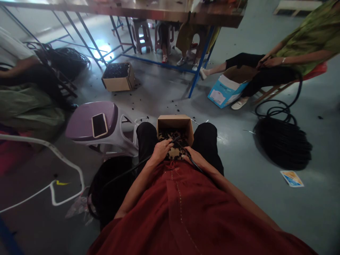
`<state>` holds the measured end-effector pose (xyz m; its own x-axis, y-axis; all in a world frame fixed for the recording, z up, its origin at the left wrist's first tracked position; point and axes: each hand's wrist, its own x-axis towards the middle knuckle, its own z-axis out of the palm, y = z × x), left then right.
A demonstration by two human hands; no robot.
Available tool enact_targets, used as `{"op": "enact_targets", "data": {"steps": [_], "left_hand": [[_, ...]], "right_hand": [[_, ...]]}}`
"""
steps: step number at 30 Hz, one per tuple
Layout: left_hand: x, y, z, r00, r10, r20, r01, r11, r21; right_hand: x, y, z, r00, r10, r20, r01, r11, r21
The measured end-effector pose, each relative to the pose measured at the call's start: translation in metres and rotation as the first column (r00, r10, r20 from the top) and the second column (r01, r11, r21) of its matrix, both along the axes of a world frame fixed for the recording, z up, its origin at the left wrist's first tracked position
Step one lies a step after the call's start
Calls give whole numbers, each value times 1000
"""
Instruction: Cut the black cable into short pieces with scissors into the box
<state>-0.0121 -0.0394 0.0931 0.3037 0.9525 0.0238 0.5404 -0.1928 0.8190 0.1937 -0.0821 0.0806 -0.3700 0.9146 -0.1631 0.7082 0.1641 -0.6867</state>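
Observation:
My left hand [162, 150] is closed on a black cord [138, 165] over an open cardboard box [188, 122] between my knees. From that hand the cord runs down to a dark coil [114, 184] on the floor at my left. My right hand [195, 156] is curled round a black length of the same look, which lies back along the wrist. The two black strands meet between the hands, above the box. Whether a small tool is among them I cannot make out. Small black pieces [170, 134] lie inside the box.
A purple stool [77, 118] with a phone [99, 125] on it stands to the left. Ahead are a cardboard box [119, 85] of black bits and a long table [159, 13]. At right, a person [305, 49] sits by a blue box [225, 92] and a black coil [283, 141].

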Motion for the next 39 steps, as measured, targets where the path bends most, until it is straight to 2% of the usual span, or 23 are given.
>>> {"op": "enact_targets", "data": {"steps": [4,8,10,12,14,17,20,23,26,32,39], "left_hand": [[3,-2,-2,999,21,-50,-18,998,61],[7,-5,1,998,37,-43,-35,998,50],[7,-5,3,999,46,-18,-45,999,6],[3,-3,6,998,28,49,-22,993,-113],[-5,0,11,981,-19,195,76,953,-293],[-16,6,17,894,-53,446,292,823,-487],[-22,10,19,834,-48,549,410,721,-559],[-21,8,17,794,-36,607,462,683,-565],[-18,6,12,766,-6,643,474,682,-558],[-16,5,9,775,46,630,426,698,-576],[-7,4,11,826,95,555,282,783,-554]], "right_hand": [[0,-1,0,1000,-1,1,1,998,62],[1,-2,-2,1000,13,-5,-13,992,122],[2,-2,-3,1000,21,0,-20,992,128],[3,-2,-3,999,32,5,-32,992,124],[3,-3,-4,999,45,0,-44,991,127],[3,-3,-5,998,65,-17,-61,985,160],[3,-4,-5,997,74,-26,-68,978,198],[3,-5,-4,998,63,-29,-56,975,215],[3,-5,-2,998,61,-31,-53,975,214],[4,-4,-5,998,57,-25,-51,980,191],[4,-3,-4,1000,19,-25,-17,995,99]]}}
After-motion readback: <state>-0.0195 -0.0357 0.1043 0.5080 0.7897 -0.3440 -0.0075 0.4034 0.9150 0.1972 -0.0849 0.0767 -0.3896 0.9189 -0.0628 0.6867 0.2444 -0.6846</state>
